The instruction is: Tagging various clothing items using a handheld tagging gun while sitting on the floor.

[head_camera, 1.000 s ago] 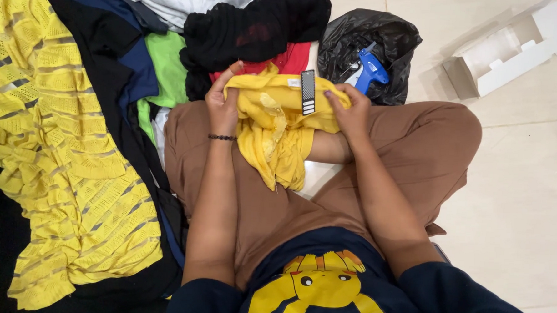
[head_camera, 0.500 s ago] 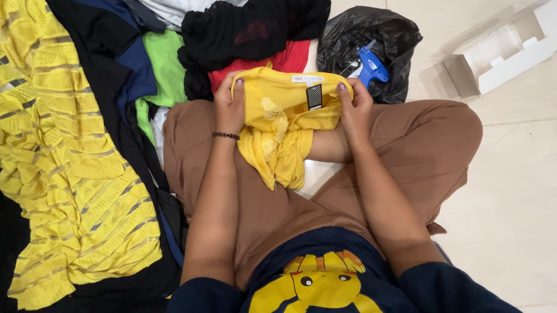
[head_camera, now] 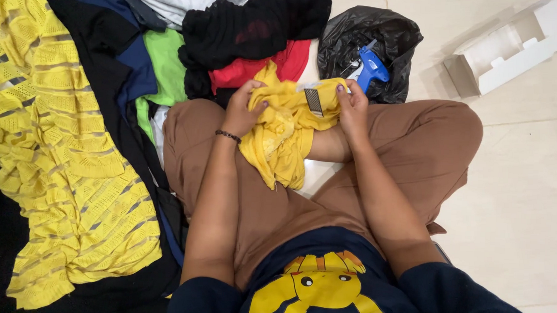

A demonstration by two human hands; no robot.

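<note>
A crumpled yellow garment [head_camera: 279, 138] lies over my lap between my knees. My left hand [head_camera: 244, 110] grips its left side, fingers curled into the cloth. My right hand [head_camera: 352, 106] pinches the collar edge, where a small black striped hang tag [head_camera: 314, 101] dangles beside a white neck label. Both hands are close together above my brown trousers [head_camera: 410, 143].
A heap of clothes lies ahead and left: a yellow knit piece [head_camera: 59, 153], green [head_camera: 163, 64], red [head_camera: 264, 65], black [head_camera: 253, 24] and white items. A black plastic bag [head_camera: 384, 29] holds a blue tagging gun [head_camera: 370, 70]. An open white cardboard box [head_camera: 515, 48] sits on the tiled floor.
My left hand moved right and bunched the garment, which was spread flat between both hands before. The tag swung from upright to tilted near my right hand.
</note>
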